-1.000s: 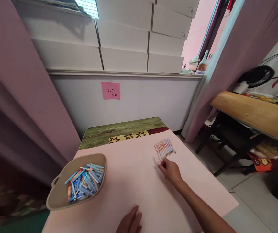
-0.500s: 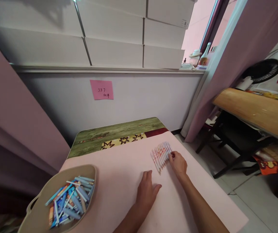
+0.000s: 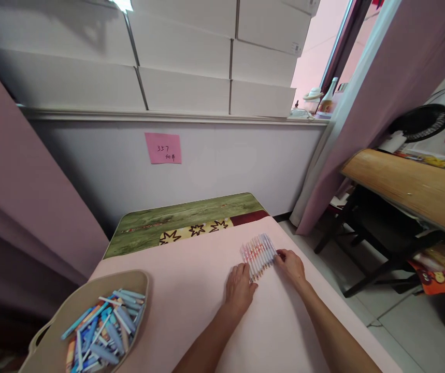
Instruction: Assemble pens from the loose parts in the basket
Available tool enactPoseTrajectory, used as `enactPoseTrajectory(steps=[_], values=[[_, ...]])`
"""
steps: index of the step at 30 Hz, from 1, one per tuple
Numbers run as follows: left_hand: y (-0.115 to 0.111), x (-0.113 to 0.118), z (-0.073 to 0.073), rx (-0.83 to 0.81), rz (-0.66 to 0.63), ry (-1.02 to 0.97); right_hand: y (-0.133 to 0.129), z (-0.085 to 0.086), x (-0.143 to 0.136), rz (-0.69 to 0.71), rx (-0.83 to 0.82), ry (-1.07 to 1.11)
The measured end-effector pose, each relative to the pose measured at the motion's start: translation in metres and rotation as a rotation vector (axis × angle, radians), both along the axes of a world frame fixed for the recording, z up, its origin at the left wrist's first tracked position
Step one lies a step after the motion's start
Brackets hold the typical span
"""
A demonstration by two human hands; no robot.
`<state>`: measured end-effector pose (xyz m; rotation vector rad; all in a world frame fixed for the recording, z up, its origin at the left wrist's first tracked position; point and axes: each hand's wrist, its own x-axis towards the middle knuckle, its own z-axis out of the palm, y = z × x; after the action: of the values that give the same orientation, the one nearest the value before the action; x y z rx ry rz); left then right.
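Slim pale pens (image 3: 259, 256) with pink, red and lilac prints lie side by side in a slanted row on the pink-covered table (image 3: 191, 295). My left hand (image 3: 241, 287) rests against the row's left end, its fingers stretched forward and its thumb by the lower pen tips. At the right end, my right hand (image 3: 292, 267) has its fingers curled in and touching the outermost pen. The row lies between both hands. Fingertip contact is partly hidden on each side.
A beige basket (image 3: 144, 290) full of blue, white and orange pens (image 3: 105, 326) stands at the left. Behind the pink cover shows a green patterned tabletop (image 3: 183, 210). A pink note (image 3: 163, 148) is on the wall. A wooden desk (image 3: 404, 181) and dark chair (image 3: 377, 223) stand right.
My left hand has moved forward and up to the left end of the pen row. My right hand stays at the right end, and the pens now sit more evenly. The view has shifted slightly.
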<state>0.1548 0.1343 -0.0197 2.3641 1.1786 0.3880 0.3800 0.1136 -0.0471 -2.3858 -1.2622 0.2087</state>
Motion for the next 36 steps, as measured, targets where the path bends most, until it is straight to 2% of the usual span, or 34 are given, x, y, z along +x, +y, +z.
enactPoseTrajectory(steps=[3, 6, 8, 11, 14, 17, 20, 23, 27, 30, 33, 36], values=[[-0.008, -0.001, 0.002, -0.002, 0.003, 0.009, -0.006, 0.001, -0.001, 0.022, 0.013, 0.004], [-0.027, -0.020, 0.005, -0.017, 0.012, 0.018, -0.015, 0.001, -0.002, 0.057, 0.024, 0.019], [-0.045, -0.047, 0.007, -0.004, -0.013, -0.042, -0.022, -0.001, -0.005, 0.007, 0.074, 0.012], [-0.077, -0.108, 0.015, 0.193, -0.024, -0.155, -0.032, 0.000, -0.023, -0.013, 0.220, 0.012], [-0.102, -0.180, 0.031, 0.458, 0.146, -0.195, -0.044, 0.007, -0.067, 0.089, 0.315, 0.067], [-0.107, -0.249, 0.048, 0.603, 0.391, -0.178, -0.054, 0.018, -0.131, 0.345, 0.374, 0.217], [-0.097, -0.305, 0.061, 0.567, 0.597, -0.118, -0.060, 0.026, -0.193, 0.624, 0.362, 0.359], [-0.079, -0.344, 0.068, 0.481, 0.802, -0.003, -0.064, 0.031, -0.242, 0.815, 0.337, 0.445], [-0.053, -0.361, 0.069, 0.320, 0.872, 0.212, -0.068, 0.033, -0.278, 0.905, 0.290, 0.488], [-0.038, -0.361, 0.064, 0.331, 1.002, 0.338, -0.069, 0.034, -0.287, 0.907, 0.270, 0.497], [-0.027, -0.366, 0.057, 0.219, 1.163, 0.278, -0.068, 0.035, -0.288, 0.904, 0.232, 0.498], [-0.021, -0.374, 0.048, 0.029, 1.130, 0.197, -0.067, 0.038, -0.288, 0.901, 0.197, 0.509]])
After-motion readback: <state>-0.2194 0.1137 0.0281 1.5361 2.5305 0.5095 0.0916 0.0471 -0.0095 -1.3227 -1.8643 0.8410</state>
